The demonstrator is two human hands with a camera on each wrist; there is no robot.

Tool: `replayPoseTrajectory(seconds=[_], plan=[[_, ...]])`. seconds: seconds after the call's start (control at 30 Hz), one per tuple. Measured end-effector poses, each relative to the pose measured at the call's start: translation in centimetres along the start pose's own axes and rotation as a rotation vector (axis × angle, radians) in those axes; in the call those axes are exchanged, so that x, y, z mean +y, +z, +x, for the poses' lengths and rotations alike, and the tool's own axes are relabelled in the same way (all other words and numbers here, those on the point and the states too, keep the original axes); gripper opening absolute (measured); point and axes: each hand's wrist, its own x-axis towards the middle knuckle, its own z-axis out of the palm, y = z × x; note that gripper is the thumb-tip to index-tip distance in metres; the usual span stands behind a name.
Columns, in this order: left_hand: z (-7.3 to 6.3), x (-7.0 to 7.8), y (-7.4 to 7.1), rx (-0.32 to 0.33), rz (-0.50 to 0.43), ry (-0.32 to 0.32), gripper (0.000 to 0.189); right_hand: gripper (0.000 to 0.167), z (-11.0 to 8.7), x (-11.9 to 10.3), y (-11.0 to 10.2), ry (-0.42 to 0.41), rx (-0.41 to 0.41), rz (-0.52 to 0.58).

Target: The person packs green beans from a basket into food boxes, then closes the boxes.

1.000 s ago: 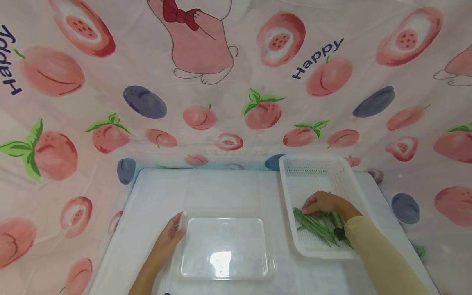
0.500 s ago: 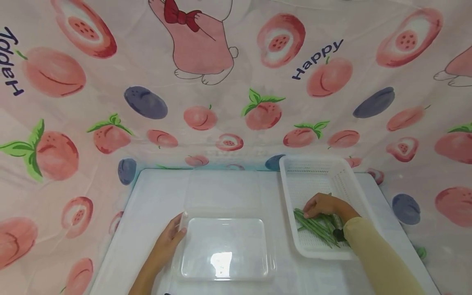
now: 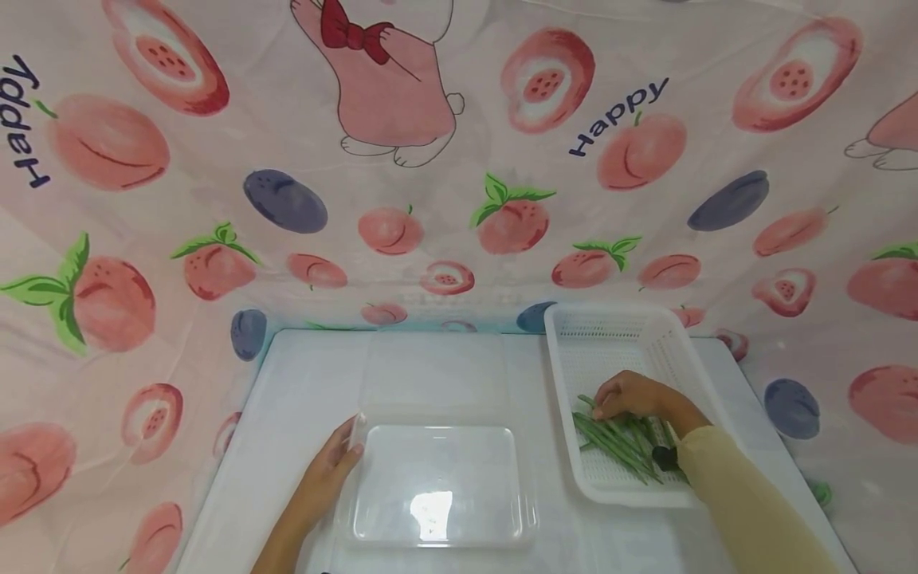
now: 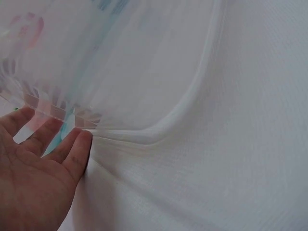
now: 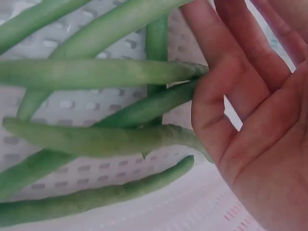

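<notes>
A clear plastic container (image 3: 527, 486) lies near the front of the white table. My left hand (image 3: 326, 470) holds its left rim, thumb on the near side; in the left wrist view the fingertips (image 4: 82, 137) meet the rim from below. To the right, a white perforated basket (image 3: 552, 343) holds a loose pile of green beans (image 3: 610, 446). My right hand (image 3: 641, 397) reaches into it and pinches a green bean (image 3: 586, 400) that sticks out left of the fingertips. In the right wrist view several beans (image 5: 96, 72) cross beside the curled fingers.
A faint clear panel (image 3: 433, 371) lies behind the container. Patterned fabric (image 3: 445, 199) with peaches hangs at the back and both sides of the table (image 3: 308, 375). A dark round object (image 3: 664, 458) sits at my right wrist.
My right hand has shifted slightly over the beans, and a bean now shows raised left of its fingertips. The left hand and container stay put.
</notes>
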Motion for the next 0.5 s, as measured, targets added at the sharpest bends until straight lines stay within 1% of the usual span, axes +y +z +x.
replayPoseTrajectory(seconds=[0.17,0.27,0.4,0.5], plan=[[0.1,0.1,0.0,0.006,0.043,0.017,0.063,0.032,-1.2,-0.1,-0.3,0.051,0.060,0.160],[0.0,0.1,0.1,0.008,0.040,0.024,0.061,0.037,-2.0,-0.2,-0.6,0.039,0.104,0.220],[0.0,0.1,0.2,0.010,0.025,0.034,0.059,0.042,-2.8,-0.7,-0.9,0.002,0.174,0.244],[0.0,0.1,0.2,0.006,0.014,0.028,0.059,0.046,-3.1,-0.9,-1.0,0.011,0.236,0.255]])
